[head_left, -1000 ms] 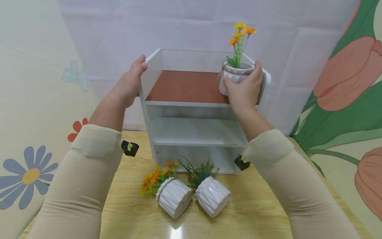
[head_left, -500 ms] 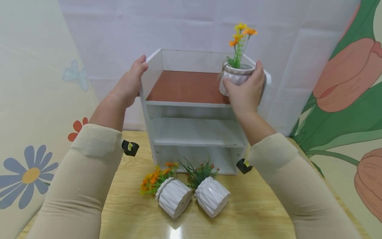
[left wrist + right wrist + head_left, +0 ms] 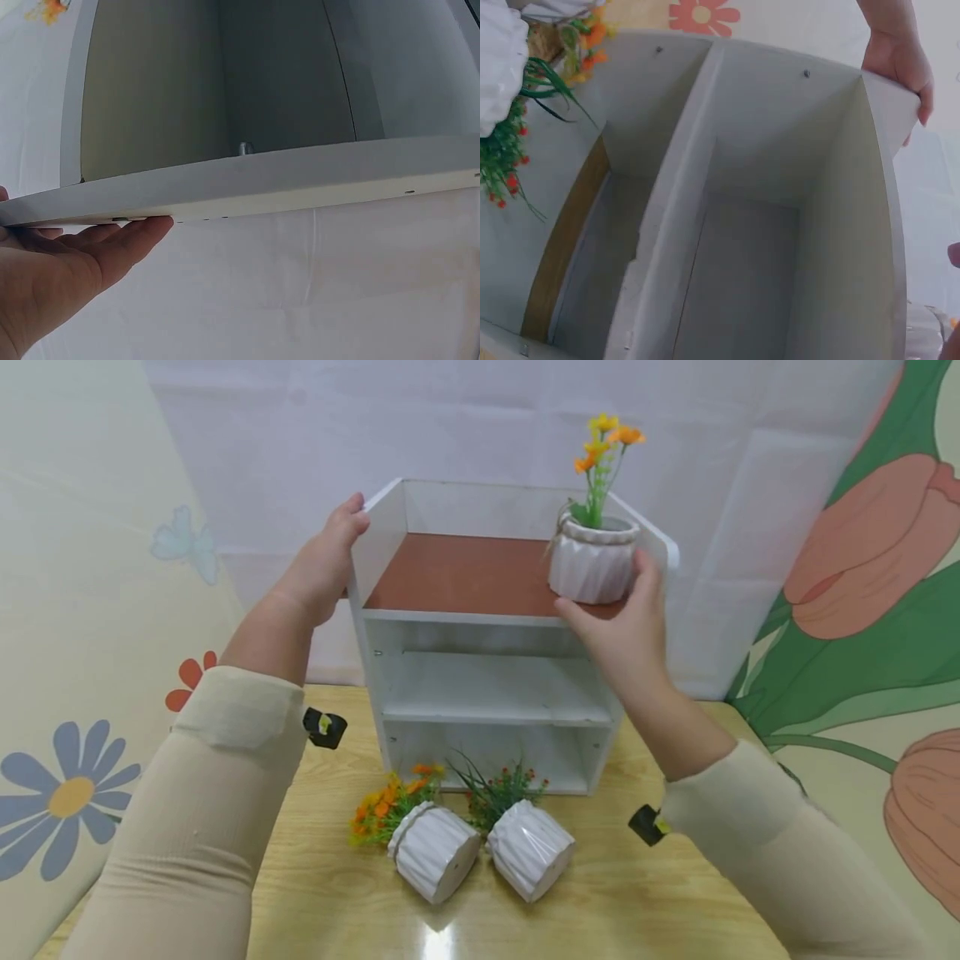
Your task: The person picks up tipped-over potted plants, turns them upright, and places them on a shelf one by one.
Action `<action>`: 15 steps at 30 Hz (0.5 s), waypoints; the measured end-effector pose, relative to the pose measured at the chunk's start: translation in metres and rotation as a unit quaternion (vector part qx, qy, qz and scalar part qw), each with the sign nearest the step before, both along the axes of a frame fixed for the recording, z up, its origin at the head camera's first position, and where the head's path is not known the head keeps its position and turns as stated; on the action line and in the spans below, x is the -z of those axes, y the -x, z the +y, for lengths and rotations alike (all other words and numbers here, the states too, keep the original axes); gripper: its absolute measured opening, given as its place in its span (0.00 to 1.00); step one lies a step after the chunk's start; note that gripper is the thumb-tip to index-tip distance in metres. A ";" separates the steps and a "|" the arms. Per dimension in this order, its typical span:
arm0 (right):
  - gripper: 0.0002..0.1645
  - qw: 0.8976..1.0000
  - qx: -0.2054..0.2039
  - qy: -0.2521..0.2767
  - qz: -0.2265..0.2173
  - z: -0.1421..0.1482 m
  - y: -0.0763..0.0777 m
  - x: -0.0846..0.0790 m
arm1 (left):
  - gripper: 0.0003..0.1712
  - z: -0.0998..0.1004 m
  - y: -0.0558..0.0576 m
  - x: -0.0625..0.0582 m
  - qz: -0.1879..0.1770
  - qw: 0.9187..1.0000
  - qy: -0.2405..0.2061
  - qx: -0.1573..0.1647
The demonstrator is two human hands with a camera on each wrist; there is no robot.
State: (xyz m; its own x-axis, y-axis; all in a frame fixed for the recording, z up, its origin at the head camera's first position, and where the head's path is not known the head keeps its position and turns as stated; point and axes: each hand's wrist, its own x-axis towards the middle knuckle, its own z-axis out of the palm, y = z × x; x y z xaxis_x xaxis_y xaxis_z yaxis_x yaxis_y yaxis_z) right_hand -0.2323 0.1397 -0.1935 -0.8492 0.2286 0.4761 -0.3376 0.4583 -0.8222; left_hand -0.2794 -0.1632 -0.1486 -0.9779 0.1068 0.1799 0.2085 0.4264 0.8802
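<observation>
A white ceramic flowerpot (image 3: 591, 567) with yellow and orange flowers stands upright on the brown top of a white shelf unit (image 3: 487, 621), near its right side panel. Beside the pot is my right hand (image 3: 636, 631), thumb and fingers spread apart. Its thumb is in front of and below the pot, and its fingertips are close to the pot's right side. At the unit's left, my left hand (image 3: 324, 567) lies against the outside of the side panel. The left wrist view shows straight fingers (image 3: 139, 240) along that panel.
Two more white pots lie tipped over on the wooden table (image 3: 322, 902) in front of the unit: one with orange flowers (image 3: 435, 852), one with red-dotted greenery (image 3: 529, 850). Beneath the brown top are two compartments, split by a white shelf board (image 3: 495, 689). A white cloth hangs behind.
My right hand has let go of the flowerpot and drawn back down toward me, uncovering the pot's front. The pot stays in place. My left hand keeps its spot on the panel.
</observation>
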 end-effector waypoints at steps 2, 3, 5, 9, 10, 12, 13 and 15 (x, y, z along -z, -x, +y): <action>0.59 1.000 -0.010 -0.009 -0.017 0.001 -0.006 0.003 | 0.33 0.000 0.000 0.000 -0.002 1.000 -0.002 0.002; 0.60 1.000 -0.014 -0.013 -0.024 0.002 -0.009 0.004 | 0.33 0.000 0.000 -0.001 -0.003 1.000 -0.003 0.002; 0.61 0.999 -0.021 -0.025 -0.043 0.003 -0.016 0.007 | 0.33 0.000 0.000 -0.001 -0.003 1.000 -0.005 0.004; 0.63 0.995 -0.043 -0.041 -0.074 0.005 -0.028 0.012 | 0.32 0.000 0.000 -0.003 -0.004 1.000 -0.004 0.002; 0.64 0.995 -0.049 -0.044 -0.080 0.006 -0.031 0.014 | 0.32 0.000 0.000 -0.003 -0.004 1.000 -0.004 0.001; 0.63 0.993 -0.062 -0.047 -0.085 0.007 -0.036 0.018 | 0.32 0.000 0.000 -0.003 -0.005 1.000 -0.003 0.001; 0.63 0.993 -0.067 -0.049 -0.083 0.007 -0.038 0.020 | 0.32 0.000 0.000 -0.004 -0.004 1.000 -0.003 0.002; 0.63 0.992 -0.072 -0.054 -0.087 0.008 -0.041 0.025 | 0.32 0.001 0.000 -0.004 -0.002 1.000 -0.002 0.003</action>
